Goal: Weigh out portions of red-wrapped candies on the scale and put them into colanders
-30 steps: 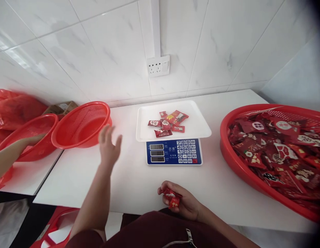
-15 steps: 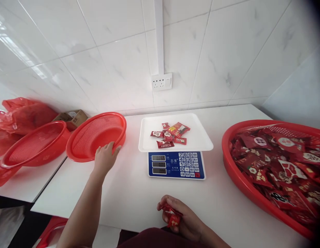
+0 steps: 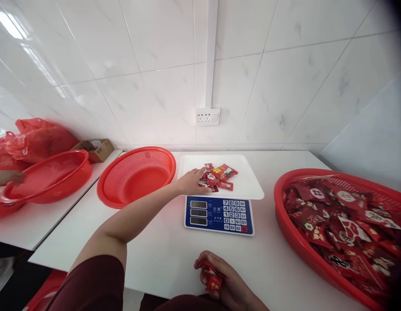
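My left hand (image 3: 189, 182) reaches over the white tray (image 3: 249, 181) of a digital scale (image 3: 219, 216). Its thumb and fingers are apart at the left side of a small pile of red wrapped candies (image 3: 224, 172), touching or just above them; the fingertips partly cover some wrappers. Low in front of the scale, my right hand (image 3: 224, 280) is closed around red wrapped candies (image 3: 211, 278), whose number I cannot make out. To the left of the scale stands a red perforated basket (image 3: 138, 172) with nothing in it.
A large red basket (image 3: 280, 207) full of red packets stands on the right. At the left are another red basket (image 3: 58, 185), red plastic bags (image 3: 45, 140) and a cardboard box (image 3: 101, 150). Another person's blurred hand (image 3: 7, 178) is at the left edge.
My left hand has moved right, from the empty basket's rim to the candies on the tray. My right hand keeps its hold. Another person's hand has appeared at the left, and the view has shifted slightly.
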Demonstrator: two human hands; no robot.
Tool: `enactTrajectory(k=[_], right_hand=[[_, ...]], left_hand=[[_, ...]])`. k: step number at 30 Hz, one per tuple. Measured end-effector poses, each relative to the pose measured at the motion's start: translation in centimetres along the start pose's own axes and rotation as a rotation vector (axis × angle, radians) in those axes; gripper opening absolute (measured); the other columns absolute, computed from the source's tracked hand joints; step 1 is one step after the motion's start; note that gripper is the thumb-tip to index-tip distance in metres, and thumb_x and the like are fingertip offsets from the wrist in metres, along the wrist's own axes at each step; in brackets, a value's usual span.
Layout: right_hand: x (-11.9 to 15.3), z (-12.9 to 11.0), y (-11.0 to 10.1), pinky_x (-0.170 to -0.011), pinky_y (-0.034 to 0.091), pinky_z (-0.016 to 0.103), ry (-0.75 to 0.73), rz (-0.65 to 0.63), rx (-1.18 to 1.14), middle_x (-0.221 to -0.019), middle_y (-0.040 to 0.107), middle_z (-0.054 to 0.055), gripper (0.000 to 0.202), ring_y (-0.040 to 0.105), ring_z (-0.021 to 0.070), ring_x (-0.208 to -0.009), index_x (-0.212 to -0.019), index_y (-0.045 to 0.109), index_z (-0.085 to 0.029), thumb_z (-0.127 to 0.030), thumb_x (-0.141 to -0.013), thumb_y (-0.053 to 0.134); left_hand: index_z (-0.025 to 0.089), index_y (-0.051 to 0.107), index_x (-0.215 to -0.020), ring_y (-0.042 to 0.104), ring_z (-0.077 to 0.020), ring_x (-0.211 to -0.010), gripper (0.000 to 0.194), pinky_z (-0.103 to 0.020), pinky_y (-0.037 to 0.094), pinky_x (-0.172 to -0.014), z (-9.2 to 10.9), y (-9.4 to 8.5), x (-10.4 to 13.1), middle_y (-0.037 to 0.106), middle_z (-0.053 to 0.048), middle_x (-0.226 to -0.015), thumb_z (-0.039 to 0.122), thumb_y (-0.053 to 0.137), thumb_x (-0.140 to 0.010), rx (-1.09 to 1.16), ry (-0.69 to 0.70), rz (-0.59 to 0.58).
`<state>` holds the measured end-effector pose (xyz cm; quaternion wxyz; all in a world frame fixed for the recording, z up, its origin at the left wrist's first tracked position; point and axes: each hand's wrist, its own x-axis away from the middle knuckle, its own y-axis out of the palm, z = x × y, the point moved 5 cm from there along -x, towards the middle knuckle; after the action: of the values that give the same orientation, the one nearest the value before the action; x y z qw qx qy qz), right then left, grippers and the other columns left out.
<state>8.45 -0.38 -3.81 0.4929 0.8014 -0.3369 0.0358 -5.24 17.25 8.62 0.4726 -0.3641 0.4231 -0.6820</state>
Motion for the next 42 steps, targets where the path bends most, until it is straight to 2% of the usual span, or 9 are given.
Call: enactTrajectory(k=[4, 9, 14, 21, 25, 28, 31, 37, 42], right_hand=[[0.1, 0.0, -0.1, -0.032, 0.027, 0.011, -0.006, 0.018, -0.003, -0.086, 0.057, 0.003, 0.031, 0.049, 0.0051, -0.055, -0.080, 0.065, -0.016, -0.046, -0.073, 0.069], [0.0, 0.0, 0.1, -0.031, 0.027, 0.011, -0.004, 0.018, 0.019, -0.086, 0.059, 0.003, 0.031, 0.051, 0.0057, -0.055, -0.079, 0.064, -0.016, -0.046, -0.073, 0.070], [0.0, 0.0, 0.4, -0.032, 0.026, 0.011, 0.006, 0.007, 0.024, -0.085, 0.059, 0.003, 0.032, 0.051, 0.0045, -0.053, -0.079, 0.064, -0.016, -0.046, -0.073, 0.070], [-0.1, 0.1, 0.2, -0.032, 0.028, 0.011, -0.007, -0.004, 0.028, -0.086, 0.059, 0.003, 0.030, 0.053, 0.0053, -0.055, -0.080, 0.064, -0.016, -0.046, -0.075, 0.069], [-0.4, 0.2, 0.1, -0.032, 0.028, 0.011, -0.016, -0.035, 0.037, -0.088, 0.060, 0.004, 0.030, 0.055, 0.0067, -0.057, -0.080, 0.064, -0.016, -0.045, -0.075, 0.068], [-0.7, 0.4, 0.2, -0.032, 0.029, 0.012, -0.002, -0.067, 0.047, -0.087, 0.060, 0.004, 0.029, 0.055, 0.0066, -0.056, -0.080, 0.063, -0.016, -0.043, -0.076, 0.068], [-0.8, 0.4, 0.3, -0.032, 0.029, 0.012, 0.000, -0.073, 0.040, -0.085, 0.060, 0.003, 0.030, 0.055, 0.0060, -0.054, -0.079, 0.063, -0.015, -0.044, -0.075, 0.068], [-0.5, 0.3, -0.2, -0.034, 0.030, 0.013, -0.007, -0.032, 0.056, -0.086, 0.061, 0.003, 0.033, 0.054, 0.0049, -0.053, -0.079, 0.063, -0.016, -0.048, -0.075, 0.067], [-0.9, 0.4, -0.8, -0.032, 0.028, 0.012, -0.039, -0.060, 0.049, -0.085, 0.062, 0.003, 0.037, 0.057, 0.0076, -0.055, -0.078, 0.062, -0.016, -0.051, -0.069, 0.072]], left_hand=[[0.022, 0.027, -0.141, 0.049, -0.0317, -0.117, 0.084, -0.041, 0.042, -0.090, 0.1, 0.1, -0.9, 0.055, -0.013, -0.124, 0.056, 0.060, -0.072, -0.020, 0.009, 0.025], [0.025, 0.043, -0.128, 0.056, -0.0259, -0.105, 0.054, -0.033, 0.046, -0.079, -0.5, 0.0, -0.1, 0.058, -0.008, -0.118, 0.040, 0.057, -0.078, -0.021, -0.048, 0.085], [0.026, 0.048, -0.120, 0.061, -0.0193, -0.092, 0.046, -0.026, 0.048, -0.073, -0.5, -0.6, 1.0, 0.060, -0.004, -0.112, 0.032, 0.061, -0.076, -0.006, -0.087, 0.157], [0.025, 0.044, -0.123, 0.057, -0.0251, -0.103, 0.039, -0.034, 0.048, -0.079, -4.0, -7.0, 4.5, 0.055, -0.009, -0.122, 0.033, 0.047, -0.085, -0.095, -0.274, 0.380], [0.018, 0.046, -0.126, 0.050, -0.0366, -0.114, 0.052, -0.048, 0.043, -0.087, -7.5, -9.6, 6.1, 0.053, -0.016, -0.124, 0.035, 0.055, -0.078, -0.159, -0.368, 0.352], [0.018, 0.042, -0.131, 0.034, -0.0350, -0.130, 0.057, -0.049, 0.033, -0.100, -7.1, -8.8, 5.3, 0.043, -0.016, -0.137, 0.043, 0.053, -0.080, -0.164, -0.288, 0.285], [0.022, 0.036, -0.136, 0.034, -0.0256, -0.131, 0.059, -0.039, 0.032, -0.104, -4.2, -6.2, 2.7, 0.038, -0.009, -0.143, 0.048, 0.047, -0.084, -0.126, -0.124, 0.163], [0.022, 0.033, -0.138, 0.026, -0.0290, -0.136, 0.089, -0.041, 0.030, -0.105, 0.8, -1.7, -3.5, 0.032, -0.011, -0.147, 0.057, 0.067, -0.064, -0.091, 0.108, -0.093], [0.018, 0.048, -0.125, 0.045, -0.0287, -0.121, 0.073, -0.038, 0.039, -0.095, 1.1, -0.9, -5.9, 0.048, -0.013, -0.133, 0.053, 0.067, -0.064, -0.088, 0.155, -0.133]])
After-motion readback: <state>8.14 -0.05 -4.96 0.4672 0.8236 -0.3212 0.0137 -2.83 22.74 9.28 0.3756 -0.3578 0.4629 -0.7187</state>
